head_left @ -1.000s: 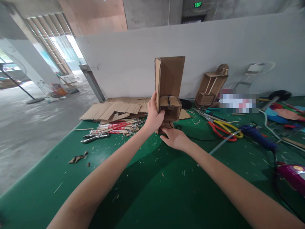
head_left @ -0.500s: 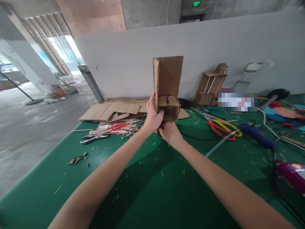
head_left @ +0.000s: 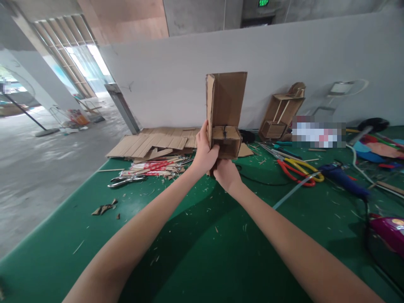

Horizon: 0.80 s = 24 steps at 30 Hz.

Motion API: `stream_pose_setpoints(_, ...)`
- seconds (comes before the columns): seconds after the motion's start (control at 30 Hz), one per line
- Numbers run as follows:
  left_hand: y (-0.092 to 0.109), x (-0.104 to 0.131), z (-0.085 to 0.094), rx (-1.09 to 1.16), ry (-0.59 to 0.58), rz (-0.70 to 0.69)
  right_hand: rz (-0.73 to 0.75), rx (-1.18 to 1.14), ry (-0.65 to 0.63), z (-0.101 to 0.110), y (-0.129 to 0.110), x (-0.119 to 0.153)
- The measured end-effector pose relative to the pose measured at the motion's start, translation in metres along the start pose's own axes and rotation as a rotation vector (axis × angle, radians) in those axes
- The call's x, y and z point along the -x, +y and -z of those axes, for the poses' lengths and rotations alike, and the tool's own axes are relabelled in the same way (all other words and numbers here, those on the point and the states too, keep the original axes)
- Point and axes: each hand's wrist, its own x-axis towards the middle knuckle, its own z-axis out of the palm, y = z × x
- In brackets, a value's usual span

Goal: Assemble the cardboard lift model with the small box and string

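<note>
A cardboard piece (head_left: 229,99) with a tall upright back and a small open box at its lower part is held above the green table (head_left: 189,252). My left hand (head_left: 205,149) grips its left side, the thumb reaching to the edge of the box opening. Under the box, my right hand (head_left: 226,173) is closed at the lower edge; its fingertips are hidden, so I cannot make out what they pinch. A dark mark or cord runs over the top of the box.
Flat cardboard sheets (head_left: 148,141), wrapped sticks (head_left: 158,165) and metal pliers (head_left: 126,181) lie at the left. On the right are scissors (head_left: 299,170), a blue glue gun (head_left: 344,181), a magenta object (head_left: 389,231) and another cardboard model (head_left: 280,113) against the wall.
The whole view has shifted slightly, with hands and cardboard piece appearing a little further right. The grip of both hands looks the same.
</note>
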Motion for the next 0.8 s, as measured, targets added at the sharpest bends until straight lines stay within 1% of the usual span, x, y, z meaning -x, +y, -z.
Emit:
stream_pose_setpoints(0.33, 0.0032, 0.0006, 0.0001, -0.027, -0.012, 0.019, -0.023, -0.002, 0.016, -0.0021, -0.0003, 0.0024)
stream_pose_setpoints(0.5, 0.0005, 0.0004, -0.0003, 0.0, -0.003, 0.021, -0.011, 0.007, 0.026, -0.0019, -0.001, 0.0034)
stream_pose_setpoints(0.7, -0.0031, -0.0003, -0.0007, -0.018, 0.004, -0.018, -0.007, 0.027, 0.021, -0.0021, -0.0025, 0.0034)
stream_pose_setpoints(0.8, -0.0019, -0.0002, -0.0005, -0.032, 0.002, 0.0, 0.001, 0.034, 0.019, -0.0033, -0.0019, 0.0025)
